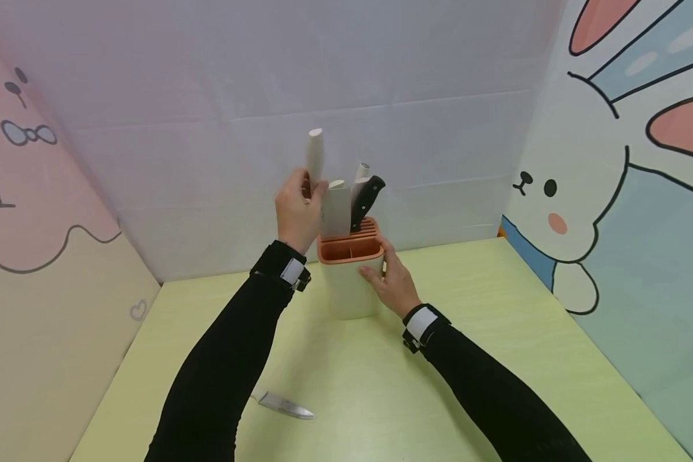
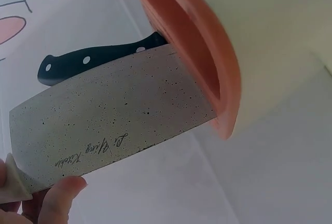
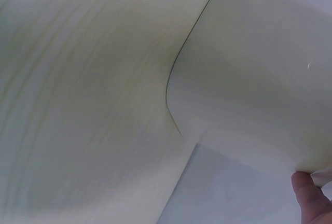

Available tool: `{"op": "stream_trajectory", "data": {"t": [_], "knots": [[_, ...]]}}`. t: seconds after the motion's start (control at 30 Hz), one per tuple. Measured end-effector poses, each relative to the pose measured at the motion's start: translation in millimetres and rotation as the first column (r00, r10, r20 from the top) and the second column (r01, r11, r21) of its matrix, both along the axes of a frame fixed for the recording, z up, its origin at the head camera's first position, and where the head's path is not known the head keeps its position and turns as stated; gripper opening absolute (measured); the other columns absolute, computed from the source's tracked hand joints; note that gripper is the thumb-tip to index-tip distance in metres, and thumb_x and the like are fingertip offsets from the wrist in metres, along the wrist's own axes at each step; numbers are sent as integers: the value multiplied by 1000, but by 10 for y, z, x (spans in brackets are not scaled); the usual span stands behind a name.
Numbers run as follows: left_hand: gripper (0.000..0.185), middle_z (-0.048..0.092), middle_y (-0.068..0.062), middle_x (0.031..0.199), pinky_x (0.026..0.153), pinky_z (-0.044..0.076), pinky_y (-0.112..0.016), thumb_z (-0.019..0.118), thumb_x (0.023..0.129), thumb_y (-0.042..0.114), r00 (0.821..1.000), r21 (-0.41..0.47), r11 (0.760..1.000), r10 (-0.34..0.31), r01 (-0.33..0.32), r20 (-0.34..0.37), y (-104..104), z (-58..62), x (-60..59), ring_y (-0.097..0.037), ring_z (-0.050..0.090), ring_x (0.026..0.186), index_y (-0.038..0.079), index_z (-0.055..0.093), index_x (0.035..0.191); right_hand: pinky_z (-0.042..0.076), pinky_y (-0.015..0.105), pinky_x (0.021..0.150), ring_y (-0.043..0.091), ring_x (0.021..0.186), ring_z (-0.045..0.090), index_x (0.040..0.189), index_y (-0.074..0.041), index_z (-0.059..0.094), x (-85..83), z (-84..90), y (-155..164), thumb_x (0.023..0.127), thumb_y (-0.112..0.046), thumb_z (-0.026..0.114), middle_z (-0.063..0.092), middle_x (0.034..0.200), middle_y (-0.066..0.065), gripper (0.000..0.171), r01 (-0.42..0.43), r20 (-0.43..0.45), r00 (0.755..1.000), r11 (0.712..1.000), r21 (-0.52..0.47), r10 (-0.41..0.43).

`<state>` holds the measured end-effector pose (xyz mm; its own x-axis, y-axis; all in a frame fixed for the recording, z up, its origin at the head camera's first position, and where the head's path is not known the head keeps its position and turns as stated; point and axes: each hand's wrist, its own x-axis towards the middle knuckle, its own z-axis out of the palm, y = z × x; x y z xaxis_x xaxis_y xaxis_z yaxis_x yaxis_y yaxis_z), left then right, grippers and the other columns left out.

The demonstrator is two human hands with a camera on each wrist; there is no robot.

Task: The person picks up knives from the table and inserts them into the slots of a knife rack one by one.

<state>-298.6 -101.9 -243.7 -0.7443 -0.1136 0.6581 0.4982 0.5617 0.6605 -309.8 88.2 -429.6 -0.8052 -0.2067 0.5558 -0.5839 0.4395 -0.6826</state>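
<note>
Cleaver [image 2: 111, 117] upright in left hand [image 1: 296, 212], fingers curled round its pale handle, speckled blade partly down in knife block [image 1: 351, 276]. Block standing on green table [image 1: 496, 359], orange-rimmed, cream-walled. Right hand [image 1: 394, 282] pressed against block's side, fingers wrapped loosely round the wall. Black-handled knife [image 1: 367, 200] slotted behind the cleaver. Small knife [image 1: 283, 405] lying flat on table, near left forearm.

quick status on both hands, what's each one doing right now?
Left hand: grips the cleaver by its handle, blade partly in the knife block.
Right hand: holds the knife block's side, fingers curled round it.
</note>
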Motion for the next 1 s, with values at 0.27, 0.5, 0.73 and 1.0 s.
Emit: {"op": "stream_trajectory", "data": {"t": [0.27,0.5,0.73,1.0], "knots": [[29,58,-19,105,82,57,-41,66,100,20,999,-53,998,32,-30,32,86,-121,-56,-29,57,94,-1,62,118,56,56,87,36,123,60,157,-26,23,-5,-12,-5,98,-50,61,53,144,15,73,14,-4,1000,1000,7,-14],[27,59,-19,105,80,57,-44,67,100,19,999,-112,993,41,-37,33,180,-218,-74,-30,57,93,-1,62,117,56,56,90,35,124,60,157,-27,23,-8,-15,-5,98,-49,62,54,143,15,73,21,1,1000,1000,14,-21],[27,63,-19,106,84,59,-45,68,98,17,998,-149,988,48,-40,50,215,-307,-88,-31,60,95,-1,65,118,55,55,94,34,127,58,157,-26,22,-15,-12,-14,98,-53,59,53,145,14,74,9,19,1000,1000,18,-9],[26,64,-20,105,86,59,-46,69,97,17,995,-211,977,53,-34,86,240,-437,-112,-33,63,98,-1,66,116,53,55,97,33,132,55,157,-28,22,-28,-27,-10,96,-62,55,50,148,12,77,-5,28,1000,1000,3,5]]}}
